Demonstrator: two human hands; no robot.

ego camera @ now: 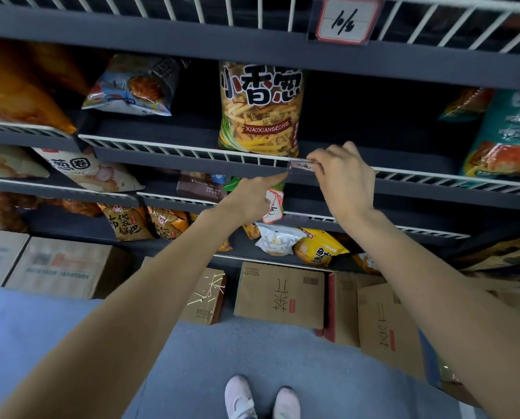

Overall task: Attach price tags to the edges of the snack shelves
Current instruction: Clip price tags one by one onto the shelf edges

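A small clear-sleeved price tag sits on the white wire front edge of the middle snack shelf, just below a yellow bag of Xiaoxiangcong sticks. My right hand pinches the tag's right end against the wire. My left hand points its index finger at the tag's left end and holds further red-bordered tags under its other fingers. Another red-bordered tag hangs on the top shelf's edge.
Snack bags fill the dark shelves at left, at right and on the lower tiers. Cardboard boxes line the floor under the shelving. My feet in pale shoes stand on grey-blue floor.
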